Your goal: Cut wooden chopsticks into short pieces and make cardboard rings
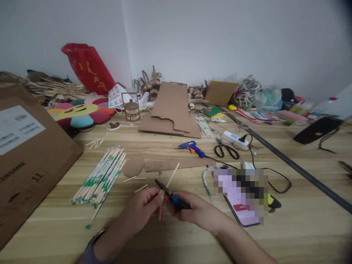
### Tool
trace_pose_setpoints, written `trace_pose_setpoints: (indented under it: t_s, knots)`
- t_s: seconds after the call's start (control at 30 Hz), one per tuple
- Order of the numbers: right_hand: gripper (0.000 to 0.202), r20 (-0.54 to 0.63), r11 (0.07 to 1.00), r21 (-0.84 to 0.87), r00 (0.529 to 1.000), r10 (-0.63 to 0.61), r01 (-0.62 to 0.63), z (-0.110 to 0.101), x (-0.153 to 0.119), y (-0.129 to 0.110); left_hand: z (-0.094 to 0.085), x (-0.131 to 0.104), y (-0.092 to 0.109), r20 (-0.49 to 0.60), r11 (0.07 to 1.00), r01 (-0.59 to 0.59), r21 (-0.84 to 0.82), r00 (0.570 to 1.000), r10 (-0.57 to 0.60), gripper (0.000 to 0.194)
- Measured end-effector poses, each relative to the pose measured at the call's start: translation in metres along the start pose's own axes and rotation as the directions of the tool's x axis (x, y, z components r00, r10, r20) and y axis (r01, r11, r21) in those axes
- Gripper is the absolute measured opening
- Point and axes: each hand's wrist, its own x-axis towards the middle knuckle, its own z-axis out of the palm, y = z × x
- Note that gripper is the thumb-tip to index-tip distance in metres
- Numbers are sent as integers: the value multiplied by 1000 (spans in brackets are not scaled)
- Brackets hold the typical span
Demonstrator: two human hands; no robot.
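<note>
Thin stick (173,173) in left fingers (156,201), tool (176,200) in right fingers (188,215)

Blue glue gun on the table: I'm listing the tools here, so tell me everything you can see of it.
The glue gun has a blue, plastic-looking body, an orange trigger and a narrow nozzle. It lies on the wooden table, nozzle toward the picture's left, handle slanting right and nearer the person. A dark cord runs from the handle's end. Nobody is holding it; whether it is hot cannot be told.
</note>
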Motion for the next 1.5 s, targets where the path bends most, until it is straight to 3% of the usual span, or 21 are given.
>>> trace_pose_setpoints:
  t_s: [0.17,0.27,0.4,0.57,0.8,1.17,1.3,1.4,1.47,1.5]
  knots:
    - [26,18,975,208,997,75,-77,0,-3,-7,3,-1,5,29,999,-44,19,999,43,37]
    - [25,13,969,229,995,94,-95,2,-4,-9,3,-1,3,33,998,-54,10,998,54,38]
    - [26,16,988,144,998,59,-61,4,-3,-8,3,0,-1,26,999,-43,-8,999,43,37]
    - [26,-21,993,-107,998,-52,49,4,-3,-4,2,1,-1,55,999,-19,-36,998,21,37]
    - [23,-96,946,-319,991,-89,54,8,-3,-6,2,-2,-1,32,999,-9,45,999,8,38]
    - [34,-177,897,-431,966,-189,96,15,-3,-5,2,-2,-3,20,995,-39,87,999,37,36]
    - [37,-173,902,-405,957,-233,146,11,-2,-4,0,-1,-3,-70,991,-88,96,993,95,35]
    - [25,-210,892,-421,939,-273,166,7,-2,-3,-4,-1,0,-232,988,-142,56,961,152,34]
    - [6,-292,879,-449,903,-316,163,4,-2,-1,-6,-1,2,-303,992,-106,68,945,122,34]
    - [8,-333,865,-470,873,-355,173,3,-2,0,-6,-1,2,-305,992,-66,104,948,95,35]
